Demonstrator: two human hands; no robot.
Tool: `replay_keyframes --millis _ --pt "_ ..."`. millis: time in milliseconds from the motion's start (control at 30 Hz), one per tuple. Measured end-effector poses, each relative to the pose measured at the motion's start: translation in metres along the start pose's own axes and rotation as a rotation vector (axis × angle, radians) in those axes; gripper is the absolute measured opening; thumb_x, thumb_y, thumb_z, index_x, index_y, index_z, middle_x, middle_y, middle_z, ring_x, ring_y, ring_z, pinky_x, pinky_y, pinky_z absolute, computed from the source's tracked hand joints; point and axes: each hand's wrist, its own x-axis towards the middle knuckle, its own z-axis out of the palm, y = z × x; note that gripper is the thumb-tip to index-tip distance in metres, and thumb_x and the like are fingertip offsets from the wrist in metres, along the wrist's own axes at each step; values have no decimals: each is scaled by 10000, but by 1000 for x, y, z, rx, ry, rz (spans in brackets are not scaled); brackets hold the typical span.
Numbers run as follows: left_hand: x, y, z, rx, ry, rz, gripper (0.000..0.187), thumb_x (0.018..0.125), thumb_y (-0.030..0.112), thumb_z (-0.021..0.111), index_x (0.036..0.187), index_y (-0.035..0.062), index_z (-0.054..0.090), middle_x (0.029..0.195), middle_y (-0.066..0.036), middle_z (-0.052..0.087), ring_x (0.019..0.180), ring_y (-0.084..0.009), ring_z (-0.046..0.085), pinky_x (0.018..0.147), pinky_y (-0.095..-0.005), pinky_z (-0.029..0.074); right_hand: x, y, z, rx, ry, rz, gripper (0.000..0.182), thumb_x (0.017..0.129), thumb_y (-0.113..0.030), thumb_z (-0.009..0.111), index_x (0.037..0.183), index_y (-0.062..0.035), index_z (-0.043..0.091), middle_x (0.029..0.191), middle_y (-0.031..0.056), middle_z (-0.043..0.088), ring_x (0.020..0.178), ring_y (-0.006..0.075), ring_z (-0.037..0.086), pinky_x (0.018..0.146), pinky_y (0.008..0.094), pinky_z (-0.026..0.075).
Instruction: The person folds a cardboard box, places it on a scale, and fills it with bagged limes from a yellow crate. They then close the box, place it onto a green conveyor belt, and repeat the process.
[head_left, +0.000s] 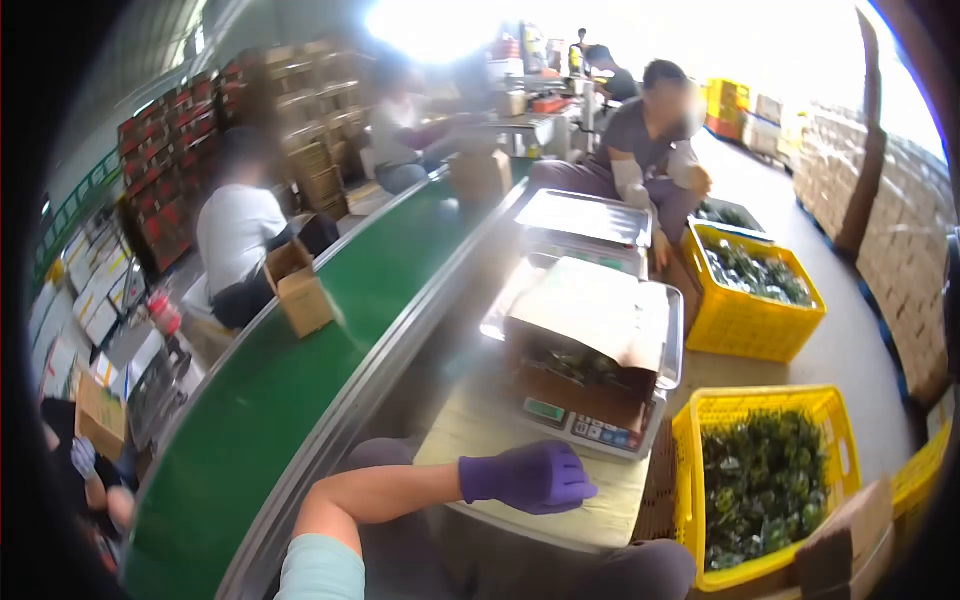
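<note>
While left hand rests loosely curled, gripping nothing, beside scale, right hand unseen.

A cardboard box sat on a weighing scale just beyond the gloved left hand, which rested on the table. A conveyor belt ran along the left, carrying a small box. To the right stood a crate of produce, with another crate behind it.
</note>
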Motion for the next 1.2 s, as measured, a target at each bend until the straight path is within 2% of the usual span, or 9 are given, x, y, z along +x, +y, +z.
replay_keyframes --millis 433,500,533,600,700,767,933,1067,1200 --pt "-1 31 -23 -28 90 166 232 816 191 665 986 45 612 836 -50 611 790 -214 643 721 -356 546 -269 -133 -235 623 555 323 433 940 -114 590 1335 -28 436 1349 160 502 1197 291 528 1018 420 449" --pt "-3 33 -24 -25 80 158 246 812 192 667 1000 45 612 833 -47 610 784 -213 646 725 -344 554 -231 -194 -216 510 329 73 386 828 -92 720 1169 -37 549 1138 121 538 996 226 568 852 369 501" --pt "-4 35 -26 -30 90 169 246 812 192 667 1000 45 612 833 -47 610 784 -213 646 725 -344 554 -206 -239 -207 417 210 -258 395 746 -45 759 1103 -55 591 1110 101 542 926 218 570 814 347 493" --pt "-7 37 -27 -9 65 169 240 815 187 660 1004 48 611 833 -50 610 789 -211 647 727 -348 554 -162 -300 -181 112 187 -746 470 657 -51 797 1092 -115 628 1077 105 569 932 287 594 815 378 505" --pt "-12 37 -26 -97 147 92 230 809 174 645 999 49 612 832 -50 611 790 -205 647 722 -344 552 -92 -353 -145 -261 386 -1151 419 736 -107 720 1137 -192 635 1149 71 574 1008 255 612 881 432 481" --pt "-12 36 -36 -72 97 111 230 806 178 640 993 46 613 825 -49 608 785 -204 645 722 -338 549 -65 -361 -119 -775 442 -875 408 789 -169 631 1192 -222 600 1245 8 560 1181 261 532 1055 497 324" --pt "-14 37 -38 -100 164 110 253 794 192 621 994 38 608 804 -46 599 766 -198 639 731 -315 542 -88 -337 -107 -784 383 -783 399 807 -162 621 1202 -216 609 1326 29 538 1231 266 483 1092 518 262" --pt "-14 37 -37 -93 99 114 247 791 185 605 981 29 595 783 -46 592 737 -195 629 702 -304 528 -101 -319 -123 -341 213 -872 309 770 -59 665 1078 -87 665 1217 145 581 1146 325 533 1027 468 374" --pt "-15 43 -32 -136 34 150 217 781 175 601 941 29 585 743 -46 569 698 -194 609 645 -306 503 -94 -311 -134 44 334 -638 284 777 40 646 1059 10 631 1076 177 608 1023 330 589 929 428 469"
